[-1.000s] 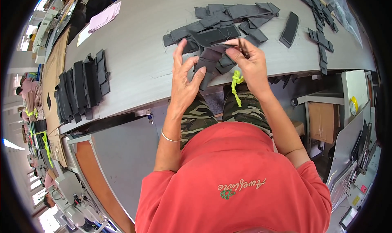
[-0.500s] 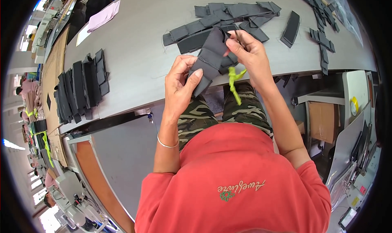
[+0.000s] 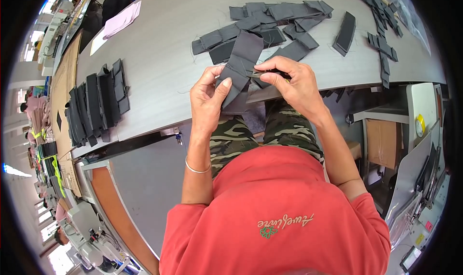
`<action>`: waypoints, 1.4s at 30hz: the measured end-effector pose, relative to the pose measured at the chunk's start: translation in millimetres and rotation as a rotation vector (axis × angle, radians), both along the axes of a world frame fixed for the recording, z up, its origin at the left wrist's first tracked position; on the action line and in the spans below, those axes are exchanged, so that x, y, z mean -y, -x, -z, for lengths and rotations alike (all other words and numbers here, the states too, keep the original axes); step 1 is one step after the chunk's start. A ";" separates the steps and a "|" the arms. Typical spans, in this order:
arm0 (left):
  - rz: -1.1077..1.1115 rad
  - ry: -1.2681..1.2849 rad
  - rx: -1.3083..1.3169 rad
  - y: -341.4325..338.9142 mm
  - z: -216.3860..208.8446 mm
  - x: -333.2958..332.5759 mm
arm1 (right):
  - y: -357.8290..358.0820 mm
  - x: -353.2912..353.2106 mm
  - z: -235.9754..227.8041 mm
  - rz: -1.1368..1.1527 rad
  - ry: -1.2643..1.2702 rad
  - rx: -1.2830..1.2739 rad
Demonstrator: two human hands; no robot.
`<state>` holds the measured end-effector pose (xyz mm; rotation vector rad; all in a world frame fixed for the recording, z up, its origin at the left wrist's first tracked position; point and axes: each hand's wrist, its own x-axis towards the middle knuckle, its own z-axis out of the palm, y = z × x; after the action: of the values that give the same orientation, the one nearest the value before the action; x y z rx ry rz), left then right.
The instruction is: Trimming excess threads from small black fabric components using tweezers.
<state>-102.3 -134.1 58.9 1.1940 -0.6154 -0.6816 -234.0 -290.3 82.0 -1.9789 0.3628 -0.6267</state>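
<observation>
In front of me, above the table's near edge, my left hand (image 3: 206,100) is closed on a dark grey sewn fabric strip (image 3: 247,48), thumb on top. The strip slants up and away from the thumb. My right hand (image 3: 303,86) is closed around small thread snips (image 3: 257,75), whose tips meet the strip's right edge near a seam. Much of the snips is hidden by the fingers. Just beyond lies a pile of linked dark grey fabric pieces (image 3: 263,15); part of the chain runs beneath my hands.
A row of dark strips (image 3: 99,101) lies on the grey table (image 3: 161,48) at left, near pink cloth (image 3: 123,19). One loose strip (image 3: 344,34) and more linked pieces (image 3: 381,46) lie to the right. A cardboard box (image 3: 382,142) sits under the table; another person stands at far left.
My right hand has come down and nearer the fabric strip, bringing the snip tips to its edge. The bright yellow-green ribbon that hung below that hand is out of sight. My left hand shifted slightly left.
</observation>
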 end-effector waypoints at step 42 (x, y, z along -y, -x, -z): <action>0.040 -0.114 0.124 5.3 1.1 -3.0 | -2.4 -14.4 0.7 0.155 0.246 0.094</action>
<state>-107.6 -131.2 57.8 1.3405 -0.7135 -0.6875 -231.6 -275.8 81.3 -2.1590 0.3987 -0.8962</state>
